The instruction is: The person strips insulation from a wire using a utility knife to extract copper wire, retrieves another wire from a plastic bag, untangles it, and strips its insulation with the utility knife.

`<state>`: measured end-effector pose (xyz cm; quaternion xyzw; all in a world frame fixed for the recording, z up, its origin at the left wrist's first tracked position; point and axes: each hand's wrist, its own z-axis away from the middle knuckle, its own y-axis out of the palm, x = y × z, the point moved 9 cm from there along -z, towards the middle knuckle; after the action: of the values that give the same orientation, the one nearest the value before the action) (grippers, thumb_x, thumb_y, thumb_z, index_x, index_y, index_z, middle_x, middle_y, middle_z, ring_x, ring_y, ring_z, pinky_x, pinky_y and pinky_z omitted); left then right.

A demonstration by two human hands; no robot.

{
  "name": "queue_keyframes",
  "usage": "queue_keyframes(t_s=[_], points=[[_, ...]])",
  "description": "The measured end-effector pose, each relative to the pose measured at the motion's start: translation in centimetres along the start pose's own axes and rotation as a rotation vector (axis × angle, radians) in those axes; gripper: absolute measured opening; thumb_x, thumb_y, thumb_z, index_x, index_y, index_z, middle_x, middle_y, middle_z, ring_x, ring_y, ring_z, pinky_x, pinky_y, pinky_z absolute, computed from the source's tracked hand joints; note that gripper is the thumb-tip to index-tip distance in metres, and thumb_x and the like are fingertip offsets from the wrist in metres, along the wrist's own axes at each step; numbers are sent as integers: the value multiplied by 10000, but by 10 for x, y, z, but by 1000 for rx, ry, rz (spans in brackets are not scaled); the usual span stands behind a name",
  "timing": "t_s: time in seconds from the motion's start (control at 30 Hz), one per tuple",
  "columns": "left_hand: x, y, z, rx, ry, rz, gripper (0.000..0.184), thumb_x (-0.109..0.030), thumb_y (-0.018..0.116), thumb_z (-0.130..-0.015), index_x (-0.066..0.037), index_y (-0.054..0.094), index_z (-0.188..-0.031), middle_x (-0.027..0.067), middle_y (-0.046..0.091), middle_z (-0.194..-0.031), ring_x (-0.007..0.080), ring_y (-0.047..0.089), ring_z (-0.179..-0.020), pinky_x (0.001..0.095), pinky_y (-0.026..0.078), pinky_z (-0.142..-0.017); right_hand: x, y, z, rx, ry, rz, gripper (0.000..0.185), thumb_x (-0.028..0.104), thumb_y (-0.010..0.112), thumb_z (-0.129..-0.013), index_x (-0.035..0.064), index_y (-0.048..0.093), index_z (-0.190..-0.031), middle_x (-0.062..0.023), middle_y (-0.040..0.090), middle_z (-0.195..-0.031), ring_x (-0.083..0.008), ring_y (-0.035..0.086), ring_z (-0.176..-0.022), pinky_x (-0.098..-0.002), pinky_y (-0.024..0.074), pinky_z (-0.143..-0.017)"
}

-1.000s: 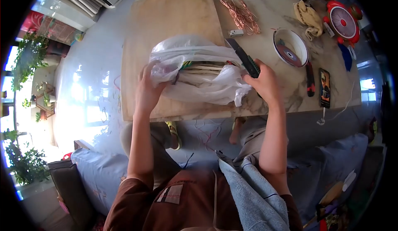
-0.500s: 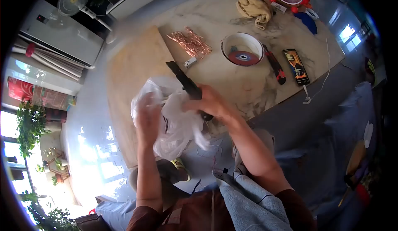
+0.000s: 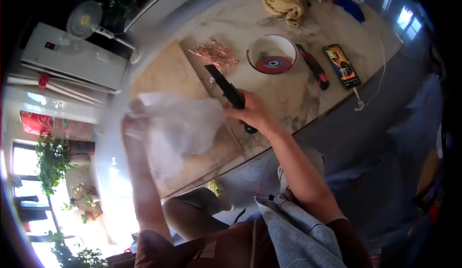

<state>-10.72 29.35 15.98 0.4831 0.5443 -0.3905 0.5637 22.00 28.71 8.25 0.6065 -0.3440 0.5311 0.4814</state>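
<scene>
My right hand [image 3: 256, 112] is wrapped round a black utility knife [image 3: 222, 83], its blade end pointing away up and to the left. Off to the left, my left hand [image 3: 133, 117] grips one side of a thin white plastic bag [image 3: 185, 123]. Motion blurs both that hand and the bag, so its fingers are not sharp. The bag hangs spread over the wooden board [image 3: 168, 75], apart from the right hand. Beyond the knife lies a bundle of copper wire [image 3: 215, 54], with a small white object beside it, mostly hidden by the knife.
On the marble-patterned table [image 3: 284, 97] stand a white bowl [image 3: 272, 41] holding a red cutting disc [image 3: 273, 65], a red-and-black cutter [image 3: 315, 68], a phone [image 3: 340, 65] with a white cable, and beige gloves [image 3: 284, 5]. A standing fan [image 3: 84, 20] is at the far left.
My left hand has swung left, drawing the plastic bag out away from my right hand. The right hand, still round the utility knife, has shifted slightly right, and the view has tilted a little.
</scene>
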Motion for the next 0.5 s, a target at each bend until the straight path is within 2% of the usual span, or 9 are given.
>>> queue_keyframes(t_s=[0.07,0.1,0.13,0.2,0.23,0.27,0.3,0.37,0.5], points=[[-83,37,-16,-65,197,-76,390,-291,391,-923,-28,489,-1193,87,568,-1054,167,556,-956,294,474,-806,-8,-9,-4,-15,13,-67,210,118,674,-728,19,523,-834,-27,570,-653,-64,493,-497,-227,402,-458],[-97,52,-48,291,76,98,427,-351,380,-927,-36,497,-1191,82,567,-1074,159,558,-974,289,464,-832,-7,-13,-3,-12,46,-85,260,147,702,-722,31,535,-884,-26,611,-751,-72,567,-610,-219,400,-486],[-130,74,-54,55,217,-225,474,-359,413,-909,-2,472,-1216,112,545,-1133,221,551,-1005,326,450,-888,-2,-19,-1,-55,46,-135,252,150,701,-725,35,530,-871,-25,608,-744,-75,566,-605,-221,402,-492],[-170,112,-96,102,377,-419,420,-411,453,-889,-75,557,-1120,56,592,-1027,141,568,-951,270,471,-828,5,-32,0,-141,41,-230,238,155,698,-733,43,521,-846,-23,603,-730,-83,562,-596,-224,405,-503],[-177,122,-137,245,188,-194,378,-374,456,-891,-82,567,-1105,55,597,-1006,143,573,-944,275,489,-808,3,-43,-1,-235,5,-257,222,136,696,-733,53,509,-821,-20,590,-717,-93,564,-594,-232,413,-518],[-202,155,-148,198,264,-279,355,-367,453,-892,-91,574,-1079,61,603,-966,150,587,-911,280,508,-764,4,-52,0,-313,-19,-357,223,113,701,-726,52,507,-817,-15,565,-695,-95,551,-581,-233,411,-518],[-234,165,-204,415,375,-322,332,-329,437,-898,-80,576,-1067,65,608,-945,160,595,-887,292,514,-739,6,-61,1,-369,-43,-406,222,102,704,-725,53,506,-815,-14,555,-687,-97,542,-572,-234,408,-513],[-251,171,-279,568,479,-254,297,-280,413,-909,-66,581,-1030,69,614,-920,172,600,-861,305,520,-717,6,-79,5,-487,-77,-476,217,74,703,-730,63,503,-814,-14,538,-676,-100,518,-553,-237,400,-503],[-228,189,-340,312,468,163,275,-235,384,-931,-50,588,-929,72,613,-908,183,590,-856,308,515,-726,6,-111,13,-660,-160,-587,213,69,699,-754,92,497,-818,-13,555,-699,-103,506,-553,-235,387,-498]])
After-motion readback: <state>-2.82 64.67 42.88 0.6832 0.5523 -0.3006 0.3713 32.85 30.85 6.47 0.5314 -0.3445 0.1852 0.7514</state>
